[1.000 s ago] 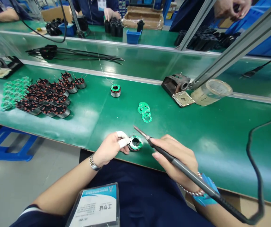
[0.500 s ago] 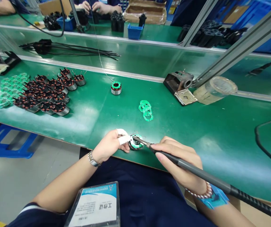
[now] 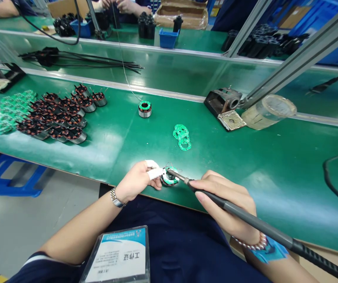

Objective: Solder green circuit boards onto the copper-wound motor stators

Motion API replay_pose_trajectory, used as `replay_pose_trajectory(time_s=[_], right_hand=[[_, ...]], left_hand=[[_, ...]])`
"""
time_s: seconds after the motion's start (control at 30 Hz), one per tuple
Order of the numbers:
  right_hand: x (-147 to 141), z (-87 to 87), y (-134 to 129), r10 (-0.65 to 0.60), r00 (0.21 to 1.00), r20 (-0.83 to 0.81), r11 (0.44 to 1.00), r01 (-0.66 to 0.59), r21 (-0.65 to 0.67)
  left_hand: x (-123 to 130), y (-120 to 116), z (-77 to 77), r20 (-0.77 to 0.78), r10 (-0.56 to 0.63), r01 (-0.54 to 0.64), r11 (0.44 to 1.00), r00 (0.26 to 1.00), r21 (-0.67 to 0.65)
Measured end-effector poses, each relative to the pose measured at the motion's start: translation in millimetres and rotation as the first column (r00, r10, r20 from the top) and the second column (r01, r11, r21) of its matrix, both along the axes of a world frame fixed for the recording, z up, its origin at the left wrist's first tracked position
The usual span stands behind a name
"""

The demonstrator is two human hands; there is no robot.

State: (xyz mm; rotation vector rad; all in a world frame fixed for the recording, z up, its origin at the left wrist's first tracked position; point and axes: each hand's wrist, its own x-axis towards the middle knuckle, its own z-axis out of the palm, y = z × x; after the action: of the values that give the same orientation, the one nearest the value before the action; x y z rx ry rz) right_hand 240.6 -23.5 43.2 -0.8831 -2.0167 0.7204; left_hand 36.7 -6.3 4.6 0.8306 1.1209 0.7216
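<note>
My left hand (image 3: 141, 176), with white covers on two fingertips, is closed on the left side of a motor stator (image 3: 173, 181) at the table's front edge. A green ring-shaped circuit board tops this stator, and thin wires stick up from it. In my right hand (image 3: 228, 200) is a soldering iron (image 3: 239, 212), gripped like a pen. Its tip reaches the upper part of the board beside my left fingertips; exact contact is too small to tell. Loose green ring boards (image 3: 182, 137) lie beyond my hands. Another stator with a board (image 3: 144, 109) stands farther back, a wire end at its top.
Bare stators (image 3: 59, 114) crowd the left, beside a pile of green boards (image 3: 17, 110). At back right stand a soldering iron stand (image 3: 223, 103) and a plastic tub (image 3: 269, 112). The iron's cable (image 3: 331, 184) loops at right. Across the bench, a co-worker's hands (image 3: 121, 6) handle dark parts.
The soldering iron's tip has shifted very slightly on the board, and my right hand moved a little to the right. The cable at right has swung slightly. My left hand stays on the stator.
</note>
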Motion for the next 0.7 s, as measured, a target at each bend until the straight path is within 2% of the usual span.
replay_pose_trajectory(time_s=[0.3,0.47,0.57,0.7], right_hand=[[0.9,-3.3,1.0,-0.008,1.0,-0.022,0.999,0.009,0.03],[1.6,-6.6,-1.5,-0.022,0.999,-0.028,0.999,0.023,0.04],[0.5,-8.3,-2.2,-0.028,0.999,-0.016,0.999,0.029,0.042],[-1.3,-12.6,-1.2,-0.05,0.999,-0.018,0.998,0.051,0.043]], left_hand=[[-3.1,-3.3,-3.7,0.029,-0.005,0.004,0.999,1.0,0.043],[-5.2,-7.7,-3.4,-0.065,-0.017,0.028,0.982,0.998,0.186],[-6.3,-10.3,0.3,-0.227,-0.023,0.097,0.942,0.974,0.32],[-8.6,-9.1,6.5,-0.46,-0.005,0.27,0.815,0.888,0.512]])
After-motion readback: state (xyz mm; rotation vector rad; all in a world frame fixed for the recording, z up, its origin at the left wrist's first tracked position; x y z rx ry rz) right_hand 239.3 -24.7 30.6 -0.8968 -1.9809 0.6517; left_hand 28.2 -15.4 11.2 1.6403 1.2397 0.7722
